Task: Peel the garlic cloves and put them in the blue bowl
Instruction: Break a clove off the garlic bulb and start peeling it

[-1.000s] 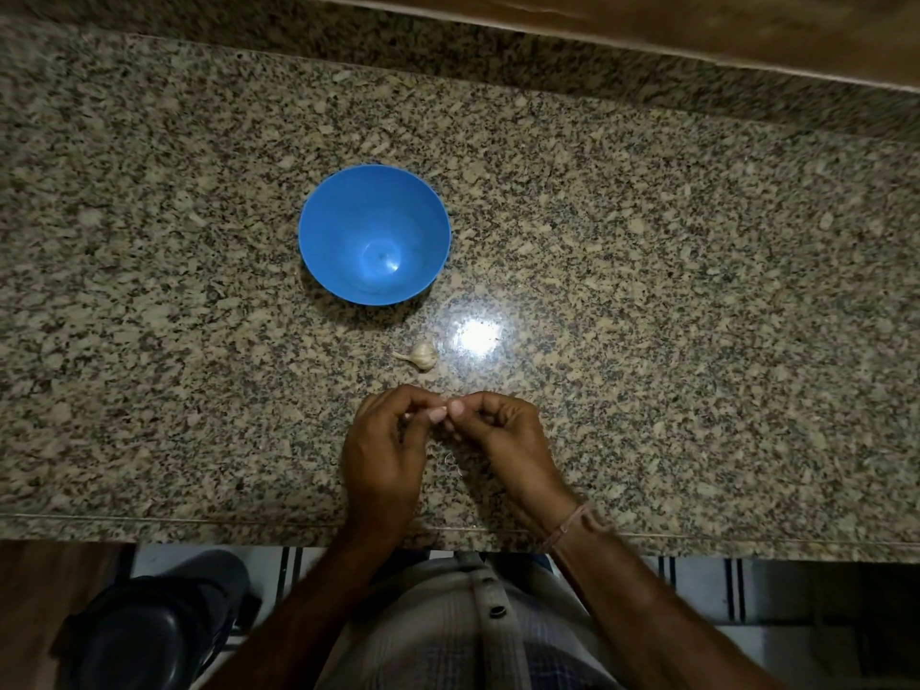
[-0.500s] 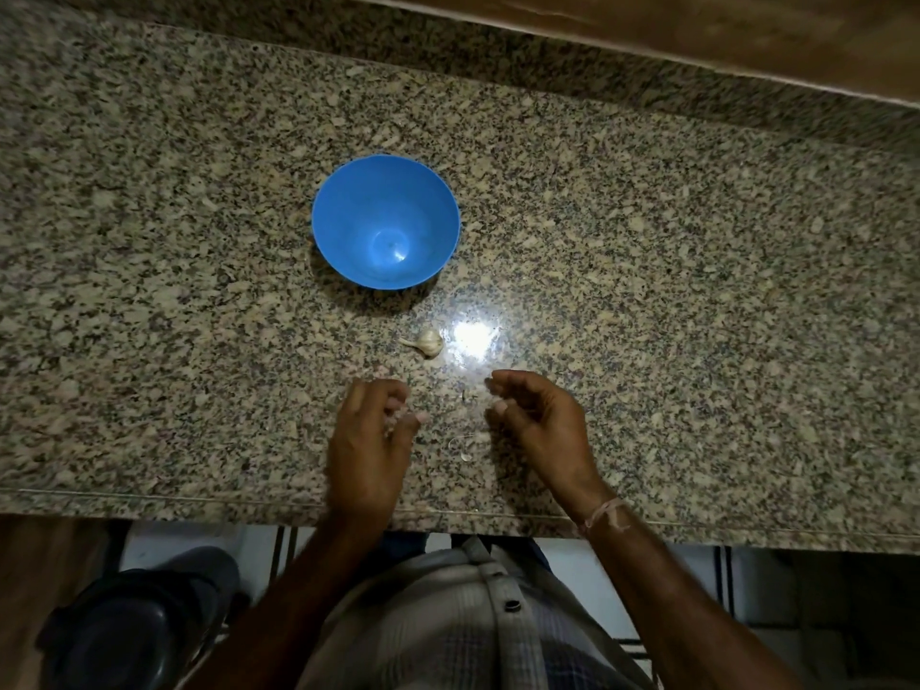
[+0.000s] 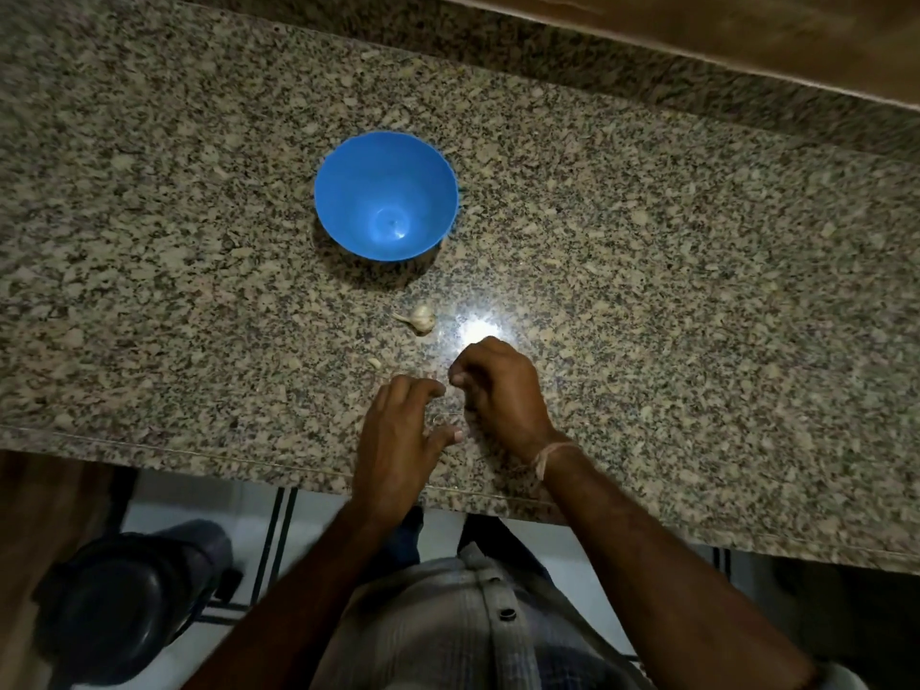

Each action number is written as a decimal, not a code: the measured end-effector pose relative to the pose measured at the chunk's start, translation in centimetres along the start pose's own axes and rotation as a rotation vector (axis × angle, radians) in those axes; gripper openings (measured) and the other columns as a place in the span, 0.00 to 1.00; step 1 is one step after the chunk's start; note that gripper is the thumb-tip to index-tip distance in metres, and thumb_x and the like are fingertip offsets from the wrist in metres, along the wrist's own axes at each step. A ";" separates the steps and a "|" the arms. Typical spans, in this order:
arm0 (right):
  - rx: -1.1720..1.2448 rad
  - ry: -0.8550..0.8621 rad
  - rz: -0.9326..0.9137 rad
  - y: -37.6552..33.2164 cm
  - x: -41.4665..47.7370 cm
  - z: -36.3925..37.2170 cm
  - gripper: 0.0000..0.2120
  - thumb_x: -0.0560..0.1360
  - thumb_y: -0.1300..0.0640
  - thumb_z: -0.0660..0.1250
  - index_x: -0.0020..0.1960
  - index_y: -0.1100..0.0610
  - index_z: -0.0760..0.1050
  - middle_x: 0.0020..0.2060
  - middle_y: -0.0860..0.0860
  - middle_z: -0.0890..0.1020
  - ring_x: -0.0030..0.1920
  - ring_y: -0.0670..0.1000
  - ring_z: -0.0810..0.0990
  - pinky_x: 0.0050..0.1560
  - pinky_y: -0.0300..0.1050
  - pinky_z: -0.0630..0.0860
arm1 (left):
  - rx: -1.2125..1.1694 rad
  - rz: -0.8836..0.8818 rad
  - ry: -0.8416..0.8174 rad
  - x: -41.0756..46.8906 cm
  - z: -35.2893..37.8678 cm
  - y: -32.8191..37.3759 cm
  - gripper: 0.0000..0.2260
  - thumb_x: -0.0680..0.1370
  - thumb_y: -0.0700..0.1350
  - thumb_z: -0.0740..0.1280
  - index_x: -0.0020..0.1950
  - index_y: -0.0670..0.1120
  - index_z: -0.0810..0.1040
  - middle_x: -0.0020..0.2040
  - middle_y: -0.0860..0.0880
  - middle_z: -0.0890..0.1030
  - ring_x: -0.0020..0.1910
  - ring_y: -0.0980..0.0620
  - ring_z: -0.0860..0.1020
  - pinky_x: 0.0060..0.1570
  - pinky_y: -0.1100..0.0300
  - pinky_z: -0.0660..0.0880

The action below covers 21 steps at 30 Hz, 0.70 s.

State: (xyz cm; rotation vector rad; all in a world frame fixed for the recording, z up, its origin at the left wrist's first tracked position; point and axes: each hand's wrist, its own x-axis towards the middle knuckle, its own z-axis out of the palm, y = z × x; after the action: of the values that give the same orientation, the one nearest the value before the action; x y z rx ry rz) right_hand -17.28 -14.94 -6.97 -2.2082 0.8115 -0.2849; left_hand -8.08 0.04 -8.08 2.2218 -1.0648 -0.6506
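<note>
Item: blue bowl (image 3: 348, 216), upright on the granite counter (image 3: 647, 291), nothing visible inside, set within easy reach for drop-offs.
Item: garlic piece (image 3: 420, 317), unpeeled, between bowl and hands, likely waiting its turn.
Item: small pale fragment (image 3: 374, 363), clove or skin, I cannot tell.
Left hand (image 3: 398, 440): fingers loosely spread above the counter edge, holding nothing.
Right hand (image 3: 498, 390): fingers curled under, contents hidden.
Also: thread wristband (image 3: 552, 455); dark rounded object (image 3: 119, 605) on the floor. Nothing blocks the bowl.
</note>
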 end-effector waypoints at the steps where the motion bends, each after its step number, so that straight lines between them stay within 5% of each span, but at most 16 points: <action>1: 0.074 0.002 0.033 0.3 0.0 -0.4 0.07 0.75 0.67 0.72 0.44 0.56 0.82 0.41 0.48 0.81 0.44 0.49 0.80 0.45 0.48 0.78 | 0.013 -0.002 0.012 -0.2 0.2 0.2 0.20 0.73 0.50 0.79 0.62 0.51 0.77 0.57 0.52 0.75 0.57 0.49 0.74 0.53 0.50 0.76; 6: 0.263 -0.023 0.165 2.5 -2.4 -2.6 0.06 0.77 0.65 0.73 0.44 0.56 0.83 0.41 0.46 0.85 0.44 0.43 0.84 0.47 0.36 0.78 | -0.005 -0.004 0.137 -0.6 1.2 1.0 0.05 0.78 0.39 0.73 0.52 0.47 0.81 0.49 0.51 0.77 0.50 0.48 0.77 0.45 0.49 0.77; 9: 0.351 -0.019 0.218 3.1 -4.4 -3.6 0.05 0.78 0.66 0.73 0.45 0.59 0.83 0.41 0.47 0.86 0.43 0.43 0.84 0.45 0.32 0.77 | 0.121 0.032 0.180 -0.4 1.7 1.3 0.07 0.78 0.34 0.72 0.50 0.45 0.81 0.46 0.48 0.78 0.46 0.46 0.77 0.42 0.54 0.74; 13: 0.489 -0.054 0.306 3.3 -5.4 -3.7 0.03 0.78 0.65 0.73 0.46 0.60 0.83 0.40 0.52 0.87 0.42 0.49 0.86 0.44 0.38 0.80 | 0.253 -0.016 0.185 -0.2 2.0 2.5 0.13 0.70 0.26 0.70 0.46 0.42 0.80 0.43 0.44 0.77 0.44 0.44 0.75 0.37 0.56 0.66; 16: 0.607 -0.098 0.389 3.3 -5.2 -3.7 0.03 0.79 0.60 0.73 0.47 0.58 0.83 0.42 0.55 0.87 0.44 0.55 0.85 0.45 0.50 0.84 | 0.171 -0.043 0.212 0.0 1.8 2.8 0.12 0.73 0.26 0.68 0.45 0.43 0.78 0.43 0.45 0.77 0.43 0.47 0.77 0.38 0.59 0.69; 18: 0.646 -0.110 0.412 3.2 -5.1 -4.0 0.03 0.80 0.61 0.73 0.47 0.58 0.83 0.42 0.54 0.87 0.44 0.53 0.85 0.47 0.51 0.83 | 0.069 -0.071 0.286 0.1 1.4 3.1 0.12 0.77 0.27 0.66 0.44 0.45 0.75 0.43 0.48 0.76 0.40 0.59 0.74 0.38 0.71 0.68; 21: 0.668 -0.116 0.413 2.9 -5.1 -4.4 0.03 0.80 0.63 0.72 0.47 0.59 0.83 0.40 0.51 0.86 0.43 0.49 0.84 0.47 0.45 0.81 | -0.025 -0.147 0.371 -0.2 1.1 3.0 0.12 0.80 0.30 0.65 0.46 0.47 0.74 0.46 0.49 0.78 0.42 0.56 0.75 0.37 0.73 0.68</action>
State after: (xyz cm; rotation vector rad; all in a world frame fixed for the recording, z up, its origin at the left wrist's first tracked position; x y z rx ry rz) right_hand -24.51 -15.78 -5.76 -1.3894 0.9218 -0.1841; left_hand -10.47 -1.67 -6.77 2.2964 -0.7082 -0.2905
